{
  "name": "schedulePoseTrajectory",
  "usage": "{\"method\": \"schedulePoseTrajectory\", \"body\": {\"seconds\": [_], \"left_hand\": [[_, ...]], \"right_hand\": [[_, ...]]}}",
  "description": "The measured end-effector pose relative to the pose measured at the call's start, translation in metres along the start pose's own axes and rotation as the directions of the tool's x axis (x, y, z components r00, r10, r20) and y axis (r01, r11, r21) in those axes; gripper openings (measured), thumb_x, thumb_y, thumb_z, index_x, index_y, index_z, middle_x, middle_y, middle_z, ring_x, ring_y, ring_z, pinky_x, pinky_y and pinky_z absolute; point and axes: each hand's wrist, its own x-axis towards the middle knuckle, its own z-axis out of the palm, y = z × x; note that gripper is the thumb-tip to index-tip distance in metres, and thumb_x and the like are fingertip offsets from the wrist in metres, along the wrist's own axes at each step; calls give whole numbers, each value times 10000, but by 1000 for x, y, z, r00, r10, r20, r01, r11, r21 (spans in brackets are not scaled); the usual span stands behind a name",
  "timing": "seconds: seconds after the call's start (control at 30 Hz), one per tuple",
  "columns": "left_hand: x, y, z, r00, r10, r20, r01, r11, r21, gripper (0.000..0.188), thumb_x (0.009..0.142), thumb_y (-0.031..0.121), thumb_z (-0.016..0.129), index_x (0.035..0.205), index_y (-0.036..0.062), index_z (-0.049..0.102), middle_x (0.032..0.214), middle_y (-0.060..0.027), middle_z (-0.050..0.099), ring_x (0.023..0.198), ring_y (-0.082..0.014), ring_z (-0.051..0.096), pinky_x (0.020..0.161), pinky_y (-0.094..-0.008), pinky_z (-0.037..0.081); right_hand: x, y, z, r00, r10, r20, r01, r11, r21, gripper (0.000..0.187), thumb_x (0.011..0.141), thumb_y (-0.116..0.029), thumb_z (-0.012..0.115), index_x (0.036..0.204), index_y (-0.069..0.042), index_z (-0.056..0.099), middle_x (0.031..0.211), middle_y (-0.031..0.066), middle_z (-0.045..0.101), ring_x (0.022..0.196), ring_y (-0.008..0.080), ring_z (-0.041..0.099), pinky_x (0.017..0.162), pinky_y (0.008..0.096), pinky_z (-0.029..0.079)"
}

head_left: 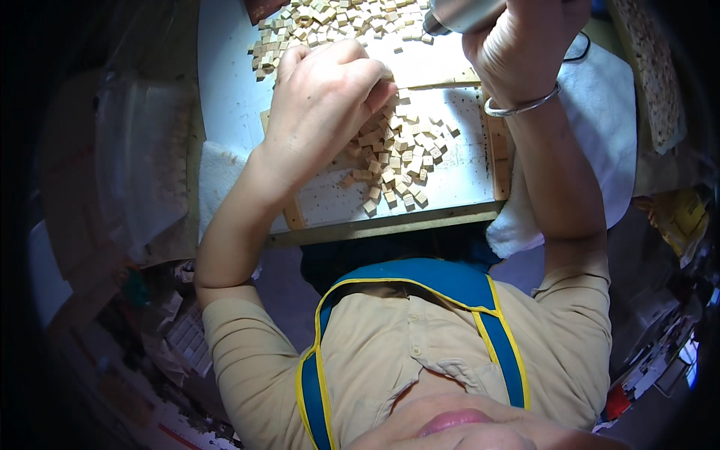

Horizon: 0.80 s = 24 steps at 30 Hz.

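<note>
Small pale wooden cubes (405, 161) lie scattered on the white work board, just beyond its near edge. Another heap of cubes (330, 19) spreads over the far part of the board. Between the two heaps, my left hand (328, 86) is closed, its fingers curled and thumb pressed in; whatever it may hold is hidden. Farther off to the right, my right hand (517, 52) grips a silver-grey rounded tool (465, 11) with a dark tip pointing left. The picture's upper edge cuts off part of the tool and hand.
A wooden strip (497, 154) edges the near section on the right, another (294, 214) on the left. White towels lie at the right (592, 120) and left (221, 176). A dark cord (581, 51) loops by my right wrist. Clear plastic (142, 157) stands at the left.
</note>
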Motion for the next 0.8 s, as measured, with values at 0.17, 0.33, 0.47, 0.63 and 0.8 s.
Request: {"method": "schedulePoseTrajectory", "body": {"seconds": [0.17, 0.33, 0.47, 0.63, 0.8], "left_hand": [[-8, -9, 5, 994, -103, -28, 94, 972, -215, 192, 850, 232, 817, 973, 109, 736, 823, -33, 674, 787, -197, 652, 782, -357, 409], [-9, -17, -1, 994, -112, 1, 102, 901, -421, 303, 801, 123, 868, 1063, 34, 745, 859, -60, 695, 727, -144, 670, 628, -261, 511], [-11, -23, 2, 983, -171, 64, 181, 870, -459, 246, 820, 87, 850, 1036, 19, 752, 902, -72, 694, 746, -140, 660, 652, -257, 522], [-7, -19, 14, 975, -219, -33, 176, 857, -484, 191, 751, 116, 874, 856, 32, 739, 800, -85, 685, 685, -204, 673, 629, -332, 525], [-6, -19, 19, 977, -191, -93, 137, 900, -414, 185, 760, 159, 861, 808, 53, 717, 786, -71, 672, 731, -236, 663, 680, -371, 494]], "right_hand": [[-5, -2, 4, 998, 63, -11, -63, 998, 1, 282, 930, -54, 675, 1185, 5, 569, 924, 80, 630, 658, 176, 656, 541, 279, 542], [-14, -6, 9, 984, 172, -47, -171, 985, 16, 315, 914, -5, 667, 1210, 16, 560, 935, 89, 633, 678, 179, 668, 554, 280, 549], [-23, -7, 17, 955, 287, -81, -286, 958, 25, 345, 902, 35, 661, 1229, 25, 552, 944, 95, 634, 695, 181, 677, 564, 281, 554], [-39, -8, 23, 893, 438, -99, -448, 886, -119, 389, 871, 116, 637, 1233, 26, 524, 945, 87, 633, 705, 160, 670, 604, 275, 559], [-38, -17, 41, 825, 532, -191, -565, 760, -321, 312, 896, 64, 652, 1174, -20, 536, 926, 46, 632, 757, 130, 661, 648, 272, 549]]}}
